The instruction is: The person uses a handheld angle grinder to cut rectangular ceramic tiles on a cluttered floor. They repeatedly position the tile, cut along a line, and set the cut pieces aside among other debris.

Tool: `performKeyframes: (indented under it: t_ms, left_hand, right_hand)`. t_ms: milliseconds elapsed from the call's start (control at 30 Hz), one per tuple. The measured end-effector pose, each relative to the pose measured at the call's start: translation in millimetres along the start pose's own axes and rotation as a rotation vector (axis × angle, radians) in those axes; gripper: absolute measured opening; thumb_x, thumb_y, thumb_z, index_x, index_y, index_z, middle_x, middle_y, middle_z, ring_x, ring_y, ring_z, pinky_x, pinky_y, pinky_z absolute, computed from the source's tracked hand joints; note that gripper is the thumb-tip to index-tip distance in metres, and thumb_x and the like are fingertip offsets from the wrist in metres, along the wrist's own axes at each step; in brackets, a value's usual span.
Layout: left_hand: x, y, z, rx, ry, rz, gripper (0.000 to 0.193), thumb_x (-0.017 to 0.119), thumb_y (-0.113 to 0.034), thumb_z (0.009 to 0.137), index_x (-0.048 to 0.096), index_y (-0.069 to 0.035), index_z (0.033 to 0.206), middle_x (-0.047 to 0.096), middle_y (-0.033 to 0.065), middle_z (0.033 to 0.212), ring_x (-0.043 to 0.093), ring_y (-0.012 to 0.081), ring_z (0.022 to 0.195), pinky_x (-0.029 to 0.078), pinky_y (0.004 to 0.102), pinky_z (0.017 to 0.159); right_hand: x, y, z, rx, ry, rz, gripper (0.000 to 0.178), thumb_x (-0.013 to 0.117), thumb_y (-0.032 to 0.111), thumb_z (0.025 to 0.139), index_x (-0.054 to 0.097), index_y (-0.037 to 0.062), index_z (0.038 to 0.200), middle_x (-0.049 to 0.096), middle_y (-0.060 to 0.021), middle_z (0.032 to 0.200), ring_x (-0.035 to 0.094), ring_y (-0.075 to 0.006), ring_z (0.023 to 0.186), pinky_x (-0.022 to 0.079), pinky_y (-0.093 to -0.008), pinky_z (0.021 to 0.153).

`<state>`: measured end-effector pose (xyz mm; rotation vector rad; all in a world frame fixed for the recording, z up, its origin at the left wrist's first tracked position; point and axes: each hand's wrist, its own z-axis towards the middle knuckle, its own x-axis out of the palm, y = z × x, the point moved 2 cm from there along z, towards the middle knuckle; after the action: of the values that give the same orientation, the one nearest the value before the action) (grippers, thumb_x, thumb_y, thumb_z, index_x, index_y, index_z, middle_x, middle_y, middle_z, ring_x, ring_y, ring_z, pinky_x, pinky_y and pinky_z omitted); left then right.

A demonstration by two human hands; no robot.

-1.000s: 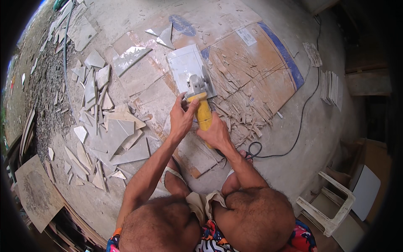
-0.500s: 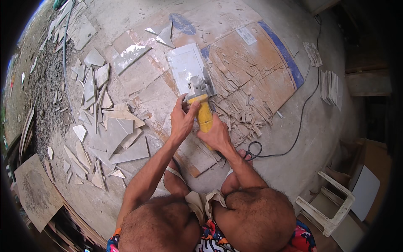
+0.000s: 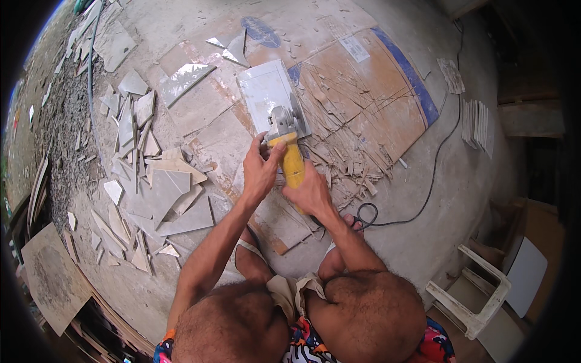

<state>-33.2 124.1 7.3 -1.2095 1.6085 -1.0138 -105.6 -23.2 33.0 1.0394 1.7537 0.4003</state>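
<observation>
A yellow angle grinder (image 3: 293,164) with a grey metal head lies across the near part of a light, glossy rectangular tile (image 3: 260,85). Its disc (image 3: 296,107) stands on edge along the tile's right side; whether it spins I cannot tell. My left hand (image 3: 260,168) is closed around the front of the yellow body, just behind the head, with the thumb on top. Farther back, my right hand (image 3: 310,189) wraps the grinder's rear handle. Both palms are hidden. Beneath the tile is a worn, flattened cardboard sheet (image 3: 345,78).
Broken tile pieces (image 3: 172,190) are heaped at the left. Thin tile strips (image 3: 357,175) litter the cardboard's near right. A black cord (image 3: 430,190) loops over the floor beside my foot (image 3: 330,266). Stacked tiles (image 3: 476,124) and an overturned white stool (image 3: 478,296) are at right.
The whole view has shifted slightly. My hands keep the same grip, and the grinder stays in nearly the same place on the tile.
</observation>
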Motion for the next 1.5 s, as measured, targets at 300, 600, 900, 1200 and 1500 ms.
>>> performKeyframes:
  t_ms: [300, 600, 900, 1200, 1500]
  left_hand:
    - [2.1, 2.8, -7.3, -0.013, 0.006, 0.008, 0.071, 0.074, -0.039, 0.105, 0.051, 0.009, 0.153, 0.076, 0.0186, 0.111, 0.071, 0.0192, 0.101, 0.057, 0.0347, 0.089]
    - [3.6, 11.1, -4.3, 0.020, -0.038, 0.002, 0.074, 0.077, -0.045, 0.101, 0.054, 0.005, 0.151, 0.077, 0.0179, 0.104, 0.072, 0.0199, 0.091, 0.059, 0.0351, 0.081]
    - [-2.2, 0.9, 10.3, 0.037, -0.038, -0.023, 0.075, 0.077, -0.047, 0.101, 0.055, 0.006, 0.149, 0.077, 0.0202, 0.106, 0.074, 0.0221, 0.092, 0.059, 0.0358, 0.082]
    - [-0.7, 1.3, 7.2, 0.036, -0.051, 0.001, 0.074, 0.077, -0.045, 0.102, 0.054, 0.005, 0.150, 0.077, 0.0204, 0.108, 0.074, 0.0217, 0.094, 0.059, 0.0356, 0.082]
    - [2.2, 8.0, -4.1, 0.010, -0.018, -0.017, 0.075, 0.077, -0.045, 0.102, 0.053, 0.007, 0.150, 0.076, 0.0182, 0.106, 0.072, 0.0194, 0.093, 0.058, 0.0345, 0.082]
  right_hand:
    - [3.6, -9.2, -5.4, -0.030, -0.009, 0.026, 0.056, 0.082, 0.026, 0.076, 0.054, -0.0044, 0.114, 0.073, -0.0357, 0.098, 0.072, -0.0561, 0.097, 0.059, -0.0580, 0.084]
    - [1.7, -7.4, -7.0, -0.013, 0.009, 0.003, 0.059, 0.082, 0.027, 0.076, 0.053, -0.0031, 0.118, 0.073, -0.0359, 0.097, 0.071, -0.0569, 0.096, 0.058, -0.0593, 0.085]
    - [-1.2, 3.6, 8.0, 0.009, 0.020, 0.017, 0.057, 0.081, 0.025, 0.077, 0.052, -0.0028, 0.118, 0.072, -0.0365, 0.095, 0.071, -0.0569, 0.095, 0.058, -0.0602, 0.084]
    - [0.0, 1.3, 5.3, -0.006, 0.020, 0.020, 0.057, 0.080, 0.025, 0.077, 0.052, -0.0028, 0.118, 0.072, -0.0364, 0.095, 0.071, -0.0568, 0.096, 0.058, -0.0597, 0.084]
    - [2.0, -5.2, -6.5, 0.004, 0.019, 0.027, 0.057, 0.081, 0.025, 0.077, 0.052, -0.0041, 0.116, 0.072, -0.0362, 0.096, 0.071, -0.0567, 0.096, 0.058, -0.0584, 0.085]
